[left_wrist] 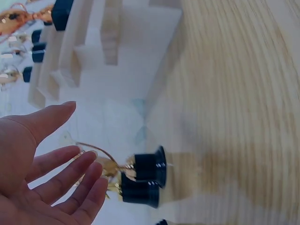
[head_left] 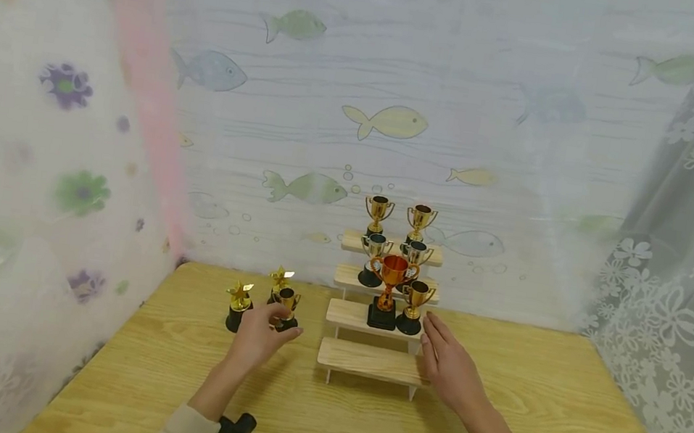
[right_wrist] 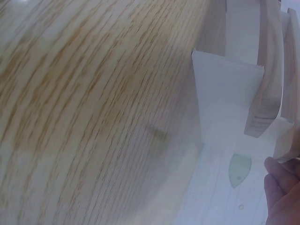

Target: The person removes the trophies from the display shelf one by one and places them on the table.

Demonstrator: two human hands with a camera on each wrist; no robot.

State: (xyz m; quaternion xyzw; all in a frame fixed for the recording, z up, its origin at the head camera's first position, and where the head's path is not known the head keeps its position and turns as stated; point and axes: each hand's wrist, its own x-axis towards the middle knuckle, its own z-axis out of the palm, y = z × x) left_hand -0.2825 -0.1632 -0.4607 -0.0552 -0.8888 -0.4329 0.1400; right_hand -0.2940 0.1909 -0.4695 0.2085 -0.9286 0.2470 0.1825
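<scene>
My left hand (head_left: pixel 257 336) is at a small gold trophy cup (head_left: pixel 288 299) on the table, left of a stepped wooden stand (head_left: pixel 361 356). Its thumb and fingers are spread apart, with the fingertips close to the cup, whose black base (left_wrist: pixel 149 169) shows in the left wrist view. Behind that hand are two gold star trophies (head_left: pixel 240 296). At the stand's right side, my right hand (head_left: pixel 453 368) has its fingers extended, the tips right at the third step down. That step bears an orange trophy cup (head_left: pixel 394 272) and another gold trophy cup (head_left: pixel 418 296).
Two silver cups (head_left: pixel 376 247) occupy the stand's second step, and two gold cups (head_left: pixel 379 209) its top step. A fish-patterned curtain (head_left: pixel 308 109) hangs along the table's back edge, with flowered curtains at both sides. Black wrist mounts (head_left: pixel 237 427) are at both sleeves.
</scene>
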